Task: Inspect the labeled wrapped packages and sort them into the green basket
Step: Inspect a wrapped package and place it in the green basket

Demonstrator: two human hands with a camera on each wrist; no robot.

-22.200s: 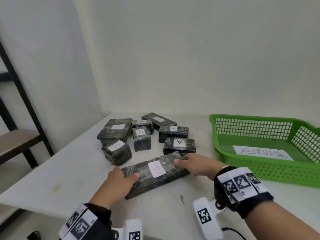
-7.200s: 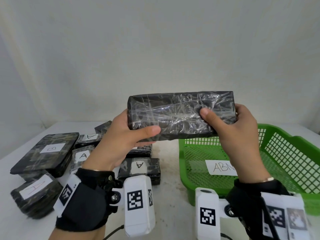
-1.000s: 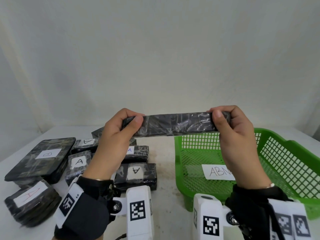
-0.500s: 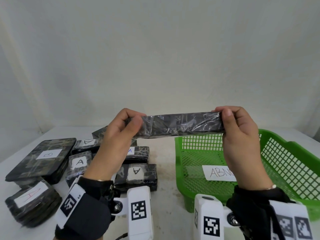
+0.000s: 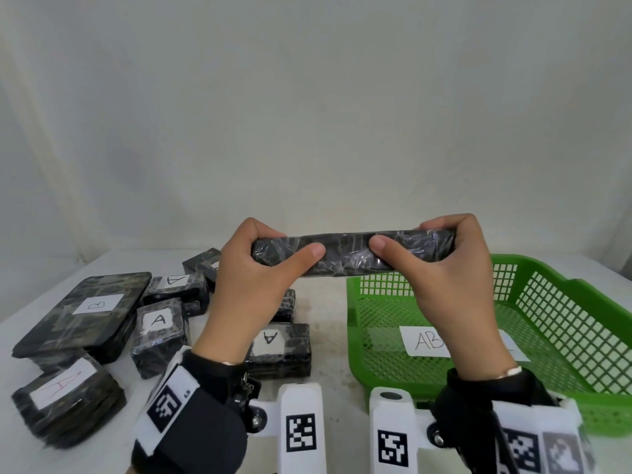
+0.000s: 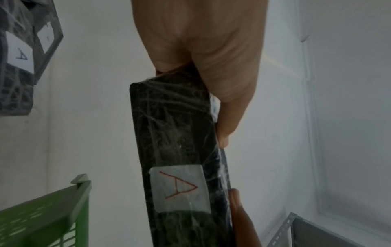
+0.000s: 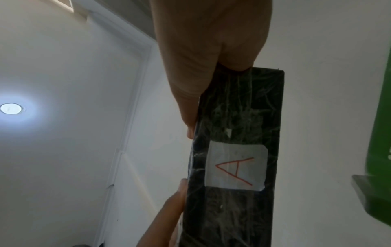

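Desk (image 5: 335,340) holds one green basket (image 5: 564,323) with a paper label (image 5: 424,341) inside. Seven wrapped packs (image 5: 157,331) lie left of it. One long pack (image 5: 352,253) is up in the air, left hand (image 5: 253,278) and right hand (image 5: 448,282) gripping its ends.
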